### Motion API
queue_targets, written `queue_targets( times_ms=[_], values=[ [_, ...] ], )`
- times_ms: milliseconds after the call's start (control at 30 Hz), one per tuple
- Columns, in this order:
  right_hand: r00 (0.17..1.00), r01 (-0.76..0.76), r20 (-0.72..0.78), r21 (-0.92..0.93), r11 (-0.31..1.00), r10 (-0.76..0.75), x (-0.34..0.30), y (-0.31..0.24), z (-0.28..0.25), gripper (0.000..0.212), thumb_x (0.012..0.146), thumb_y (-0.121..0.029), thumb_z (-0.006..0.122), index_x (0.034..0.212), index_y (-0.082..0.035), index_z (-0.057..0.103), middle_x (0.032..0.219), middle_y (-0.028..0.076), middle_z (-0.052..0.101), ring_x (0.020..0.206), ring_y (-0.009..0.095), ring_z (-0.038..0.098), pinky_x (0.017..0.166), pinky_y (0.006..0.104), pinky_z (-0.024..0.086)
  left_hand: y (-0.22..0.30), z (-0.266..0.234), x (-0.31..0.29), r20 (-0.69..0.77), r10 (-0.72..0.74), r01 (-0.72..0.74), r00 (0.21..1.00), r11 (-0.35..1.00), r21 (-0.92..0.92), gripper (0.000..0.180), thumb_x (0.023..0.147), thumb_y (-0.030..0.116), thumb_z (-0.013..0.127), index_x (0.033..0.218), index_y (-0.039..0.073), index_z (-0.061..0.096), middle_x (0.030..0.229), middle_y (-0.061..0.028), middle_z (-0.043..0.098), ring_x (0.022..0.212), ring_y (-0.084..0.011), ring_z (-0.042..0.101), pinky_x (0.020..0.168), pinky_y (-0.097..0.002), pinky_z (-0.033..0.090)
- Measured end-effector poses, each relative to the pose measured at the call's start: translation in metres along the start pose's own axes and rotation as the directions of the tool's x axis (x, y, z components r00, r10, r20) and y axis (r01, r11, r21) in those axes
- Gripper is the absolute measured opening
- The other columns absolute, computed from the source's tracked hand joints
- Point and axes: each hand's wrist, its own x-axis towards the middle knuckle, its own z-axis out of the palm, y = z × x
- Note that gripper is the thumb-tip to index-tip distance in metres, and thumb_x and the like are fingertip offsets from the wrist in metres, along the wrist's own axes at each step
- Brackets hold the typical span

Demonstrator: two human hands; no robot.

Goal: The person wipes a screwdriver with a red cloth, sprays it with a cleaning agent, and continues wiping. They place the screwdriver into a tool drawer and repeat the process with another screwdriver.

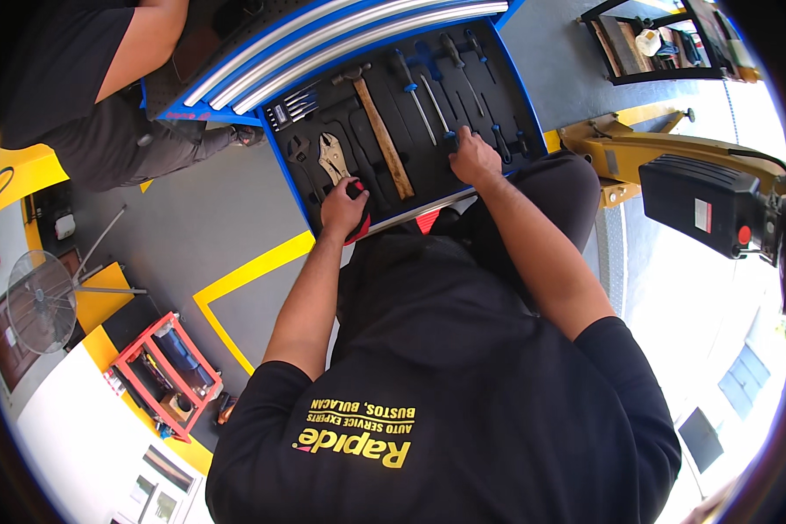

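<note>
right hand [476, 161] nearer: at screwdriver [437, 105] handle, shaft pointing away; grip unclear | left hand [344, 210]: curled around red-black object [355, 188]

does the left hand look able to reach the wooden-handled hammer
Likely yes: nothing covers the wooden-handled hammer in the open drawer, though the left hand may first need to release its red-and-black object.
</note>
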Motion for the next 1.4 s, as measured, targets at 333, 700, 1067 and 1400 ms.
queue_targets(
  times_ms=[333, 700, 1067, 1400],
  values=[
    [0.964, 0.180, -0.197, -0.015, 0.983, -0.180, 0.016, 0.007, 0.009, 0.035, 0.091, -0.019, 0.068, 0.125, -0.026, 0.075, 0.125, 0.007, 0.068, 0.117, 0.030, 0.067, 0.098, 0.0419, 0.055, 0.002, 0.001, 0.010, 0.004, -0.019, 0.019, 1.000, 1.000, -0.001, 0.044, 0.087, 0.038, 0.076, 0.125, 0.018, 0.069, 0.116, -0.0154, 0.074, 0.111, -0.0362, 0.069, 0.093, -0.0438, 0.055],
    [0.997, 0.041, -0.075, 0.170, 0.985, -0.029, 0.050, 0.012, 0.000, 0.030, 0.085, -0.026, 0.080, 0.115, -0.024, 0.080, 0.112, 0.009, 0.077, 0.106, 0.031, 0.072, 0.094, 0.0414, 0.057, 0.003, -0.001, 0.009, -0.006, -0.004, 0.004, 1.000, 1.000, -0.024, 0.044, 0.088, 0.038, 0.077, 0.125, 0.015, 0.070, 0.116, -0.0154, 0.074, 0.110, -0.0351, 0.070, 0.093, -0.0407, 0.055],
    [0.995, 0.079, -0.079, 0.137, 0.987, -0.069, 0.056, 0.015, 0.008, 0.028, 0.084, -0.025, 0.082, 0.112, -0.024, 0.080, 0.114, 0.008, 0.076, 0.112, 0.031, 0.070, 0.097, 0.0421, 0.056, -0.003, 0.001, 0.014, 0.003, -0.005, 0.005, 1.000, 0.999, -0.051, 0.045, 0.087, 0.041, 0.076, 0.125, 0.016, 0.069, 0.116, -0.0148, 0.075, 0.110, -0.0354, 0.070, 0.093, -0.0421, 0.055],
    [0.996, 0.078, 0.029, 0.071, 0.994, -0.081, 0.056, 0.009, -0.007, 0.034, 0.089, -0.026, 0.075, 0.123, -0.019, 0.075, 0.124, 0.014, 0.072, 0.118, 0.034, 0.067, 0.101, 0.0437, 0.054, -0.001, -0.001, 0.011, 0.027, -0.066, 0.067, 0.997, 0.997, -0.037, 0.044, 0.087, 0.040, 0.077, 0.122, 0.014, 0.071, 0.115, -0.0151, 0.074, 0.110, -0.0337, 0.070, 0.094, -0.0397, 0.054]
  ],
)
